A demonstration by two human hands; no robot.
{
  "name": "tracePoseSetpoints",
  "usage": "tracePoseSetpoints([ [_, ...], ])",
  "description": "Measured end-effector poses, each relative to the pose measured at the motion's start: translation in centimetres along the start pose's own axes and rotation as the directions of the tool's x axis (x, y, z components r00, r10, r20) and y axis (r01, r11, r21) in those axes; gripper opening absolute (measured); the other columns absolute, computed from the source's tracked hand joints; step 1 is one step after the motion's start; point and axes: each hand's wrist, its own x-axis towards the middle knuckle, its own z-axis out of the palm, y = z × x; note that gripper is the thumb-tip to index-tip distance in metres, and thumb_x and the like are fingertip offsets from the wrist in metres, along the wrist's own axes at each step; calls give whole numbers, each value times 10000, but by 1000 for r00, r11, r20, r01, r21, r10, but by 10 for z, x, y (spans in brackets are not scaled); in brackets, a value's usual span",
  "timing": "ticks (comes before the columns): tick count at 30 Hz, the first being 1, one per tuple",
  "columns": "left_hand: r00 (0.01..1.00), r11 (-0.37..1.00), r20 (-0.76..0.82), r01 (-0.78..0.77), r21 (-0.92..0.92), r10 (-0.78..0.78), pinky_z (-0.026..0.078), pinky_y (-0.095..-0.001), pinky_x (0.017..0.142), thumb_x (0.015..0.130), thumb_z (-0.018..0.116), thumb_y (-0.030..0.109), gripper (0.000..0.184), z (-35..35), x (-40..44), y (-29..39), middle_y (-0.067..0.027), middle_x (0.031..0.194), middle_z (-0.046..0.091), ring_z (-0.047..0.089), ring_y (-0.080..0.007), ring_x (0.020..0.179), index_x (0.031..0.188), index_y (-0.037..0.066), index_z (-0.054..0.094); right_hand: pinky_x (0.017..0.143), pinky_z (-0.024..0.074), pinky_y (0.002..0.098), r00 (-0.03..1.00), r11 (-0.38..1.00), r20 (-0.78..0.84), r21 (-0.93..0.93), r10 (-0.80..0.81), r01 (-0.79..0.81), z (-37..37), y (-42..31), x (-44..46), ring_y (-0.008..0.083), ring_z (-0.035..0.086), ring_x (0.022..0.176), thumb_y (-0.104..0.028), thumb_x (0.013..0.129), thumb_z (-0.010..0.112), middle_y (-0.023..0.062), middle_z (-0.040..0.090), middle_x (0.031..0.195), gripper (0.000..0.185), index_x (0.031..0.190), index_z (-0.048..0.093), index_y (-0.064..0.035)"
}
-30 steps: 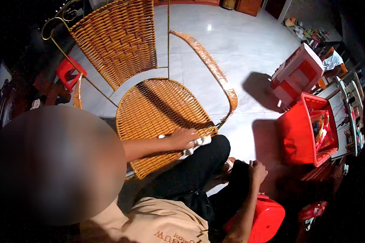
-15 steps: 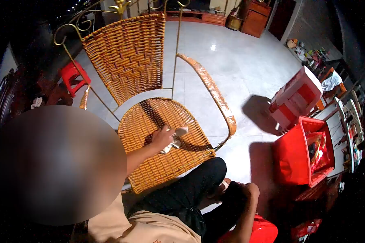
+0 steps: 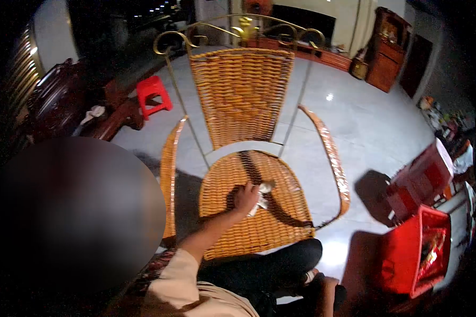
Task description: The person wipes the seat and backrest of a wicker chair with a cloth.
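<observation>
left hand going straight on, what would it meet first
Past its white cloth, the left hand would probably meet the thin gold metal post right of the woven backrest; depth is unclear.

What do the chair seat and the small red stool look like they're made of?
Chair seat: glossy tan-brown woven strands, so rattan or a plastic imitation. Small red stool: probably moulded plastic, smooth-looking, from its even colour and apparent one-piece shape.

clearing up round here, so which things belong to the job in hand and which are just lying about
In use:
white cloth at the left hand
woven chair, cloth on its seat

Lying about:
red stool
red tub
pinkish box
</observation>
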Motion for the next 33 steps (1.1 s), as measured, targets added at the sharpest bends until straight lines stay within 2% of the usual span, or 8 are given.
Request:
tracePoseSetpoints([
  [5,999,1000,-26,-19,-15,19,441,-468,645,804,585,141,305,-14,-2,9,-182,1121,434,512,-350,837,1086,55,506,744,482,433,968,993,-235,97,90,-69,90,19,26,360,635,792,-400,822,582,207,652,781,402,701,686,-31],
  [14,991,998,-118,-64,-18,61,448,-465,671,767,625,166,330,-9,-2,6,-173,1082,448,523,-340,865,1061,59,522,731,470,418,998,998,54,-64,20,-16,78,-6,22,331,629,778,-337,823,578,186,640,773,336,731,658,-24],
  [16,995,996,85,61,-58,-56,442,-479,696,804,601,198,359,-15,-1,9,-178,1170,436,523,-340,887,1126,67,516,728,467,414,997,996,79,-91,-10,17,78,-8,21,325,628,774,-324,823,578,181,637,771,322,737,652,-22],
  [18,981,993,164,112,-45,-103,433,-484,825,856,549,249,384,-20,-1,12,-192,1357,334,482,-382,1062,1197,79,493,725,465,411,993,991,104,-119,-48,60,76,-13,25,318,627,771,-310,824,577,177,634,769,307,744,646,-21],
  [22,977,980,193,117,-159,-86,385,-518,897,855,552,224,396,-27,1,12,-189,1388,303,423,-406,1148,1226,105,480,720,459,404,974,966,177,-192,-140,174,77,-21,34,305,625,765,-282,824,576,167,628,766,279,757,634,-18],
  [24,941,968,314,184,-172,-123,352,-536,927,867,549,232,444,-34,3,13,-194,1424,261,395,-401,1188,1286,123,449,717,457,400,959,945,218,-230,-182,232,78,-27,39,299,623,761,-268,824,575,163,626,764,264,764,627,-16],
  [25,975,996,-204,-77,45,85,462,-448,643,790,619,227,348,-2,-4,2,-140,1100,429,515,-348,807,1082,94,485,716,456,399,950,932,240,-251,-202,261,77,-30,41,296,623,760,-261,825,575,161,624,763,257,767,624,-15],
  [33,979,994,-180,-85,71,97,443,-471,634,800,613,247,368,-12,-3,4,-146,1075,438,520,-335,803,1115,102,489,704,445,385,878,794,294,-386,-377,470,90,-32,40,270,618,747,-205,826,572,142,613,756,201,793,600,-9],
])
